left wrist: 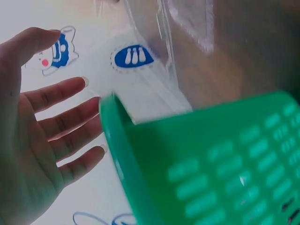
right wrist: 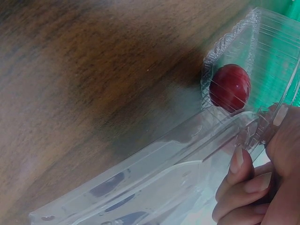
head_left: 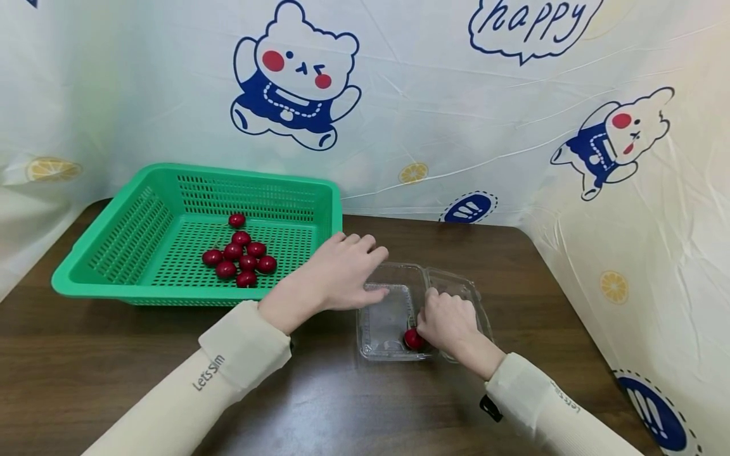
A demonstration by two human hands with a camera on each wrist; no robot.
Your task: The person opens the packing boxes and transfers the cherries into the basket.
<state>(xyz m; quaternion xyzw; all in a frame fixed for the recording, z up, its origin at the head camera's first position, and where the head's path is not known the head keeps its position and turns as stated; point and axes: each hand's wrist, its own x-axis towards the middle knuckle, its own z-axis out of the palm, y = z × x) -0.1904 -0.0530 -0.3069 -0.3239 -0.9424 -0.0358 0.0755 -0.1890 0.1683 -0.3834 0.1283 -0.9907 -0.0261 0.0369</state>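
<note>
A clear plastic clamshell container (head_left: 383,320) lies on the table with its lid (head_left: 464,288) folded out to the right. One dark red cherry (right wrist: 230,87) with a green stem sits inside it, in a near corner. My right hand (head_left: 450,322) grips the container's edge by the hinge, its fingers (right wrist: 240,171) curled there, apart from the cherry. Over the near right corner of a green basket (head_left: 108,291) hovers my left hand (head_left: 336,272), fingers spread and holding nothing. Several red cherries (head_left: 248,263) are grouped in the middle of that basket.
The brown wooden table (head_left: 319,405) carries everything. A printed cloth (head_left: 433,107) with bear drawings hangs behind it and along the right side. The basket's slotted wall stands between its cherries and the container.
</note>
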